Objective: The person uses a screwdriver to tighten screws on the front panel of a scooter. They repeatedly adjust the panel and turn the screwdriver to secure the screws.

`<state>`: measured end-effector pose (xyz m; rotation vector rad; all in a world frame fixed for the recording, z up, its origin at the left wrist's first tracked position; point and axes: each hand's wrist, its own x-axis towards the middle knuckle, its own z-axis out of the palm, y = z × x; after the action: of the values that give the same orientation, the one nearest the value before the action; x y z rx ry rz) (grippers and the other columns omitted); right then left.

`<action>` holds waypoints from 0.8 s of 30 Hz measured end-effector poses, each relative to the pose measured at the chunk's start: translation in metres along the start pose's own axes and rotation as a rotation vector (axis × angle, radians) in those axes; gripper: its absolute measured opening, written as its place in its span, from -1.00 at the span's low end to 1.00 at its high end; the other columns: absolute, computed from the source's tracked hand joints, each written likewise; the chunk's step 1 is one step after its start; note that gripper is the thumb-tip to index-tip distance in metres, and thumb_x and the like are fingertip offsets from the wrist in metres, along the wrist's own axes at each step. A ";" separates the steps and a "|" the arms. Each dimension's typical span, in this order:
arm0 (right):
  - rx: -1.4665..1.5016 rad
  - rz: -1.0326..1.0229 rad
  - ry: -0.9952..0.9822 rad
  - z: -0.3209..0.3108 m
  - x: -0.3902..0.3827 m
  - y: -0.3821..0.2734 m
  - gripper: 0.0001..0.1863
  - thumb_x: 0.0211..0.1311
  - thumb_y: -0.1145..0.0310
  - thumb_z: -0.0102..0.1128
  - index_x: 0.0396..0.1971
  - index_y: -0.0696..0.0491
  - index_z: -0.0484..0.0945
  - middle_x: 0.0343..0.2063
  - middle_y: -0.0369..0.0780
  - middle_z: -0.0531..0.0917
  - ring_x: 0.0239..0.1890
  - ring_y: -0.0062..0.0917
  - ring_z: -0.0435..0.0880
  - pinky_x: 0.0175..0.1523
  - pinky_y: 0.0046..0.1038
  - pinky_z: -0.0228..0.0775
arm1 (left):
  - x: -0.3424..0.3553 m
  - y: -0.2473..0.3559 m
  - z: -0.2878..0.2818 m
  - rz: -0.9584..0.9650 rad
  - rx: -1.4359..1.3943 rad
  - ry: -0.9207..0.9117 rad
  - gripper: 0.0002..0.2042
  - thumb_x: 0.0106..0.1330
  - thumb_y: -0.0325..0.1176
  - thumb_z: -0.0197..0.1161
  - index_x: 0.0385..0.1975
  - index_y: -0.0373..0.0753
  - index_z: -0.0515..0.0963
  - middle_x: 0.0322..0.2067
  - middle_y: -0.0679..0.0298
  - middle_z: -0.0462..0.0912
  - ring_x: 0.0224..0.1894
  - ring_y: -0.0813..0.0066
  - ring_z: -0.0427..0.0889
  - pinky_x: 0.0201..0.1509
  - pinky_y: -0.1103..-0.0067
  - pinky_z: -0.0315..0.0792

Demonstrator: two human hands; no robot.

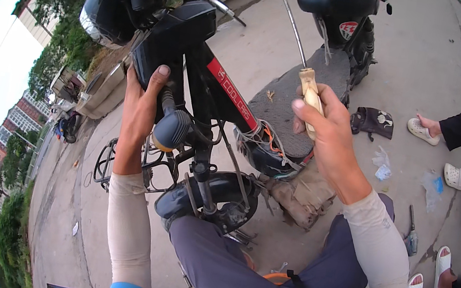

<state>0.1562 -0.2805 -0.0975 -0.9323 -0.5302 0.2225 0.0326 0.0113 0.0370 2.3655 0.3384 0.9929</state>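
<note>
My right hand [329, 129] is closed around the pale yellow handle of a screwdriver [311, 93]. Its long metal shaft points up and away, clear of any screw. At the left, my left hand [142, 100] grips the black front cover [166, 34] of an electric scooter, with the thumb over its near side and the other fingers mostly hidden. Just below that thumb sits a dark turn signal [170, 130]. A red strip [232, 93] runs along the scooter's black frame, above the front wheel and fender [213, 198]. Loose wires [270, 141] hang beside the grey footboard mat [285, 101].
A brown cloth bag [301, 197] lies near my knees. Farther right are a dark pouch [374, 122], plastic scraps [382, 165] and a long-handled tool [411, 233]. People's feet in white clogs [423, 131] and white slippers [442, 268] stand at the right.
</note>
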 end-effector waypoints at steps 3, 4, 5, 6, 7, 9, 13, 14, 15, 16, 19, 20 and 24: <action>0.000 0.045 -0.046 0.012 0.030 0.016 -0.71 0.55 0.21 0.35 -0.08 0.12 0.52 -0.44 -0.38 0.55 -0.43 -0.71 0.56 -0.33 -0.55 0.42 | -0.010 0.005 0.010 -0.030 -0.007 0.050 -0.05 0.47 0.28 0.32 0.55 -0.45 0.28 0.38 -0.16 0.51 0.41 0.04 0.52 0.56 0.32 0.28; 0.012 0.049 -0.063 0.015 0.041 0.019 -0.70 0.57 0.19 0.35 -0.08 0.11 0.52 -0.44 -0.38 0.55 -0.44 -0.71 0.54 -0.35 -0.54 0.42 | -0.010 0.008 0.012 -0.036 -0.013 0.057 -0.06 0.48 0.27 0.32 0.56 -0.44 0.27 0.38 -0.16 0.51 0.41 0.04 0.52 0.56 0.32 0.28; 0.018 0.050 -0.048 0.023 0.053 0.022 -0.71 0.58 0.17 0.34 -0.10 0.09 0.52 -0.44 -0.38 0.56 -0.46 -0.71 0.53 -0.37 -0.53 0.42 | -0.010 0.007 0.011 -0.016 0.029 0.069 -0.11 0.52 0.23 0.30 0.56 -0.42 0.27 0.39 -0.16 0.50 0.42 0.07 0.52 0.55 0.32 0.29; 0.022 0.043 -0.066 0.031 0.066 0.028 -0.72 0.58 0.18 0.34 -0.10 0.09 0.53 -0.43 -0.38 0.57 -0.45 -0.71 0.54 -0.36 -0.53 0.43 | -0.013 0.007 0.008 -0.021 0.064 0.073 -0.12 0.53 0.21 0.30 0.56 -0.43 0.27 0.38 -0.16 0.52 0.41 0.07 0.53 0.54 0.32 0.30; 0.022 0.029 -0.078 0.037 0.079 0.031 -0.72 0.58 0.18 0.35 -0.10 0.09 0.53 -0.43 -0.37 0.58 -0.44 -0.71 0.54 -0.35 -0.54 0.44 | -0.013 0.008 0.004 -0.018 0.092 0.073 -0.12 0.53 0.20 0.30 0.56 -0.43 0.27 0.37 -0.17 0.53 0.41 0.07 0.54 0.53 0.32 0.31; -0.006 -0.023 -0.077 0.046 0.105 0.041 -0.73 0.57 0.21 0.36 -0.08 0.11 0.57 -0.38 -0.36 0.61 -0.39 -0.70 0.57 -0.29 -0.52 0.48 | -0.018 0.018 0.001 -0.022 0.258 0.108 -0.16 0.55 0.16 0.31 0.53 -0.44 0.28 0.33 -0.20 0.58 0.35 0.01 0.62 0.48 0.28 0.38; 0.106 -0.014 -0.087 0.051 0.122 0.059 -0.74 0.55 0.25 0.39 -0.03 0.14 0.63 -0.31 -0.35 0.67 -0.32 -0.71 0.57 -0.20 -0.53 0.51 | -0.026 0.046 -0.007 0.239 0.719 0.356 -0.42 0.40 -0.15 0.55 0.23 -0.38 0.51 0.13 -0.04 0.65 0.14 0.04 0.69 0.22 0.30 0.56; 0.128 -0.025 -0.100 0.054 0.126 0.066 -0.73 0.55 0.25 0.40 0.00 0.12 0.64 -0.29 -0.36 0.67 -0.31 -0.71 0.59 -0.22 -0.54 0.52 | -0.025 0.051 -0.012 0.352 0.752 0.374 -0.47 0.34 -0.24 0.61 0.17 -0.37 0.54 0.10 0.00 0.64 0.11 0.08 0.68 0.16 0.33 0.57; 0.150 -0.033 -0.113 0.058 0.128 0.071 -0.73 0.55 0.25 0.41 0.03 0.11 0.66 -0.28 -0.36 0.67 -0.30 -0.71 0.62 -0.23 -0.55 0.52 | -0.023 0.061 -0.017 0.542 0.860 0.325 -0.51 0.25 -0.36 0.65 0.10 -0.35 0.57 0.12 0.05 0.62 0.12 0.11 0.65 0.09 0.36 0.58; 0.171 -0.041 -0.125 0.062 0.130 0.074 -0.72 0.55 0.25 0.42 0.05 0.10 0.67 -0.26 -0.37 0.67 -0.28 -0.71 0.64 -0.25 -0.55 0.53 | -0.020 0.071 -0.015 0.632 0.923 0.289 -0.52 0.20 -0.36 0.67 0.06 -0.32 0.60 0.16 0.05 0.63 0.17 0.08 0.64 0.17 0.31 0.56; 0.132 -0.098 -0.152 0.074 0.144 0.090 -0.67 0.55 0.28 0.41 0.14 0.15 0.67 -0.16 -0.33 0.73 -0.14 -0.71 0.65 0.00 -0.54 0.57 | 0.003 0.097 0.000 0.883 1.126 0.129 -0.40 0.12 -0.28 0.69 0.17 -0.28 0.63 0.32 0.08 0.60 0.32 0.02 0.58 0.37 0.22 0.46; 0.107 -0.149 -0.142 0.078 0.149 0.095 -0.65 0.56 0.29 0.41 0.16 0.16 0.66 -0.13 -0.32 0.74 -0.11 -0.71 0.65 0.06 -0.53 0.56 | 0.011 0.105 0.010 0.898 1.173 0.082 -0.35 0.11 -0.24 0.68 0.22 -0.27 0.61 0.36 0.10 0.58 0.37 0.01 0.55 0.43 0.20 0.41; 0.135 -0.095 -0.286 0.088 0.157 0.090 -0.58 0.53 0.35 0.42 0.25 0.23 0.63 -0.07 -0.29 0.75 -0.05 -0.72 0.62 0.15 -0.53 0.53 | 0.039 0.119 0.044 0.845 1.447 -0.017 -0.19 0.14 -0.08 0.63 0.41 -0.25 0.52 0.45 0.15 0.53 0.53 0.02 0.41 0.60 0.15 0.24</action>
<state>0.2475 -0.1027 -0.0753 -0.7450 -0.8118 0.3044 0.0931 -0.0868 0.1025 4.0283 -0.0531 1.2976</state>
